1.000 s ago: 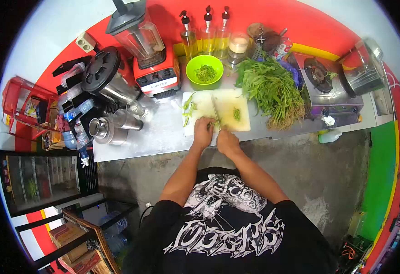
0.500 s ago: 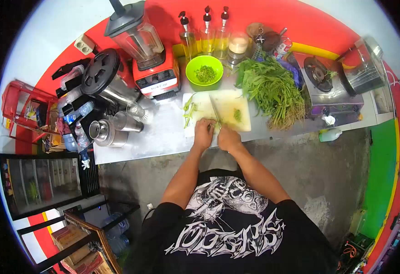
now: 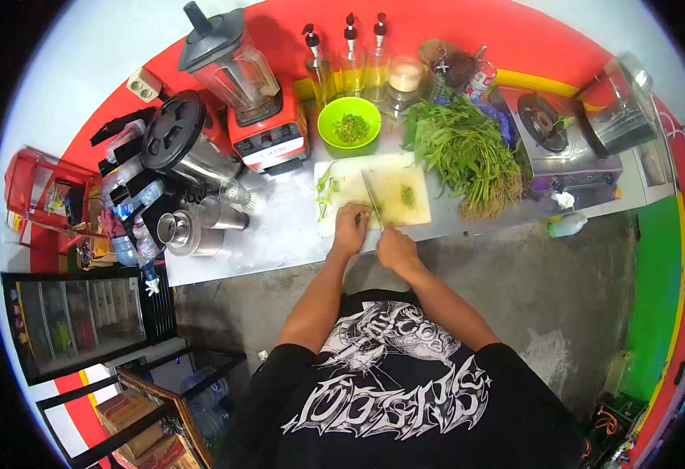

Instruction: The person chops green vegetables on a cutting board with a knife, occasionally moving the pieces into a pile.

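A kitchen knife is gripped in my right hand, its blade pointing away from me over the white cutting board. My left hand rests at the board's near edge, just left of the blade. Its fingers are curled; anything under them is hidden. Chopped greens form a small pile right of the knife. Some loose green stalks lie along the board's left side. Behind the board stands a lime-green bowl holding chopped greens.
A large leafy bunch with roots lies right of the board, beside a gas stove. To the left stand a red blender, a steel container and metal cups. Pump bottles line the red wall.
My right hand has drawn back toward my body and slightly right, bringing the knife with it. My left hand stays nearly in place. The view has shifted slightly.
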`<state>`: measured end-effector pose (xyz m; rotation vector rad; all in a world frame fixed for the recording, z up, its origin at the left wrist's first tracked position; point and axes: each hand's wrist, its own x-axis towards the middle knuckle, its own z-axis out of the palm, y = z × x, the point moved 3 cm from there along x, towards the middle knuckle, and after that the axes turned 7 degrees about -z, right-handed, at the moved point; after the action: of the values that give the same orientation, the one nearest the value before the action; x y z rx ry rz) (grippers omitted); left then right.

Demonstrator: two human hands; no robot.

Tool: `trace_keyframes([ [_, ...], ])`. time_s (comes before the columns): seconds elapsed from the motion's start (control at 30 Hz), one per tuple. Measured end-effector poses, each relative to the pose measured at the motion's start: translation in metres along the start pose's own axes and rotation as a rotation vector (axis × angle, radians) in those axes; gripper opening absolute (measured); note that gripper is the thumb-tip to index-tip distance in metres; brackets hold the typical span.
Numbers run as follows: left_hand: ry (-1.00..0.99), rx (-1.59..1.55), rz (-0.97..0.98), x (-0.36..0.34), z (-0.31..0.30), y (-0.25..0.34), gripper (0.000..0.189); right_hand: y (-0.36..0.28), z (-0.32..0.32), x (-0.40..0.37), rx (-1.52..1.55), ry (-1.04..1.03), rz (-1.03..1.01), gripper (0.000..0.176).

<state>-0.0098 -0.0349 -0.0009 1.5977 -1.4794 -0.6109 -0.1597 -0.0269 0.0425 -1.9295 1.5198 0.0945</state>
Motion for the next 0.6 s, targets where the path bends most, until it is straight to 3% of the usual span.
trace_keyframes([
  [0.2, 0.021, -0.055, -0.052, 0.0, -0.002, 0.005, 0.022, -0.003, -0.005, 0.01, -0.025, -0.008, -0.093, 0.039],
  [0.37, -0.027, 0.036, -0.021, 0.0, 0.003, -0.002, 0.02, -0.001, -0.001, 0.004, 0.007, -0.003, -0.026, 0.039],
  [0.6, -0.001, 0.024, 0.02, -0.001, 0.002, 0.0, 0.015, -0.008, -0.013, 0.009, -0.026, -0.024, -0.099, 0.033],
])
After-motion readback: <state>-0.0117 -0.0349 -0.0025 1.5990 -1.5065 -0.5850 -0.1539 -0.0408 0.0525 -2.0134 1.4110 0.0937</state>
